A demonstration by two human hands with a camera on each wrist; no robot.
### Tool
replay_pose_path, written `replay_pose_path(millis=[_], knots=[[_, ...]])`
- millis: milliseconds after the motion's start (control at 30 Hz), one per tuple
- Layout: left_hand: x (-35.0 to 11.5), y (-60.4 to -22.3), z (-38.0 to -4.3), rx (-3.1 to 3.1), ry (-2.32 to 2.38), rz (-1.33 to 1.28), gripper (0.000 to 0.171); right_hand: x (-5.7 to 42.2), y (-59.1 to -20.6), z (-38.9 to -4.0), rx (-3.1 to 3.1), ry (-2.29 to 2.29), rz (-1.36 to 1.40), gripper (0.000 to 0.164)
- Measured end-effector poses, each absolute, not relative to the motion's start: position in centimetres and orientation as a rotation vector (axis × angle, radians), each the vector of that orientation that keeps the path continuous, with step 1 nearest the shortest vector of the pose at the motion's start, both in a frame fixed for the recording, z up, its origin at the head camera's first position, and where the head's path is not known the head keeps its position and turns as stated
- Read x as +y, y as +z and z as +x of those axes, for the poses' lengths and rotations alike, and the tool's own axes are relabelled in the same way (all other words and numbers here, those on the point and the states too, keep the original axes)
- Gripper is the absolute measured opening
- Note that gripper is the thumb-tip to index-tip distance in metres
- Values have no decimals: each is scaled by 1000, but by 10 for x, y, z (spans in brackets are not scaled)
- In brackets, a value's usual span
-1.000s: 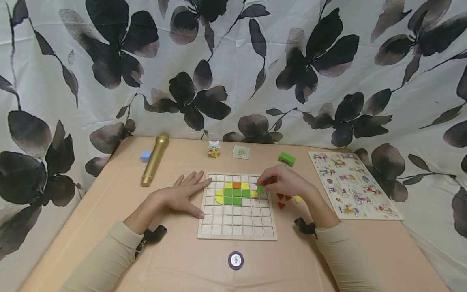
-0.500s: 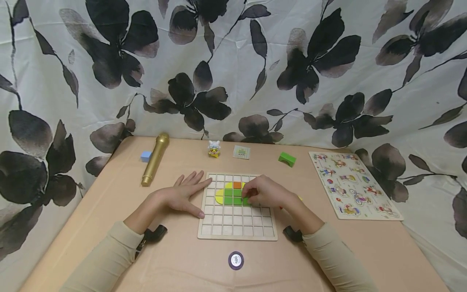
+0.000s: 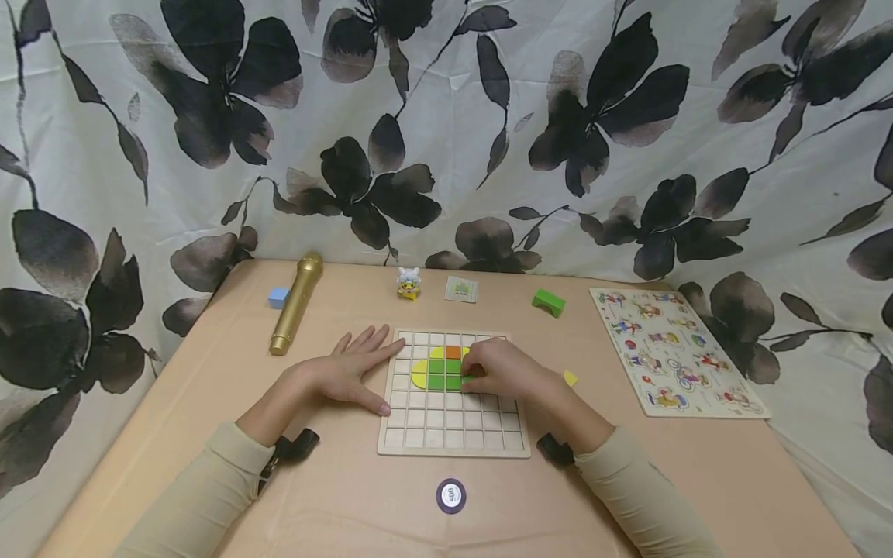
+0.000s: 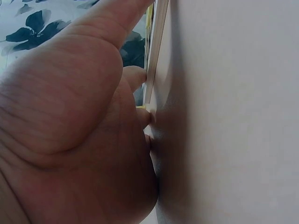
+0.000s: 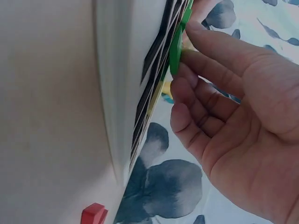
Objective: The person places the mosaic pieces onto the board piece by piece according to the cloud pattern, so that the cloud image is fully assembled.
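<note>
A pale wooden grid board (image 3: 453, 442) lies flat on the table. Green square tiles (image 3: 436, 382), an orange square tile (image 3: 453, 353) and yellow rounded tiles (image 3: 418, 375) fill some upper cells. My left hand (image 3: 345, 380) lies with straight, spread fingers beside the board, thumb and index finger touching its left edge. Over the tiled cells is my right hand (image 3: 505, 370), hiding part of the pattern. In the right wrist view it pinches a green square tile (image 5: 176, 51) between thumb and finger, tilted against the board.
A yellow piece (image 3: 570, 378) and a red piece (image 5: 94, 213) lie right of the board. Farther back are a gold tube (image 3: 296, 304), blue block (image 3: 278, 298), small figurine (image 3: 408, 284), pattern card (image 3: 461, 290), green block (image 3: 549, 303) and picture board (image 3: 677, 356). A chip (image 3: 451, 496) lies in front.
My right hand has moved left with the green tile, from the board's right edge to the tiled cells, then settled there. My left hand has stayed still.
</note>
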State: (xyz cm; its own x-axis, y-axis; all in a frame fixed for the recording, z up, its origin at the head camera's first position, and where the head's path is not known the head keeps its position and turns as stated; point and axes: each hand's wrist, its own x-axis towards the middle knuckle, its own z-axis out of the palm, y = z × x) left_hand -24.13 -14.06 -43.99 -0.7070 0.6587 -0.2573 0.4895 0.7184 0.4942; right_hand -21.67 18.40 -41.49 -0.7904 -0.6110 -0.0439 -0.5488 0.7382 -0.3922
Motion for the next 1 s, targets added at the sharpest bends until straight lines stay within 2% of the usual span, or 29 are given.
replay_pose_path(millis=[267,533,800,1000], knots=[[-141,-440,-242,2499,557,887,120,178,-417,-213,2857,-391,-934,22],[-141,-441,-242,2504,549,893,120,191,-408,-216,2824,-548,-889,23],[-141,-442,-241,2510,542,892,120,247,-378,-224,2796,-784,-769,27],[-140,-440,-241,2509,544,889,120,294,-378,-236,2739,-857,-665,30]])
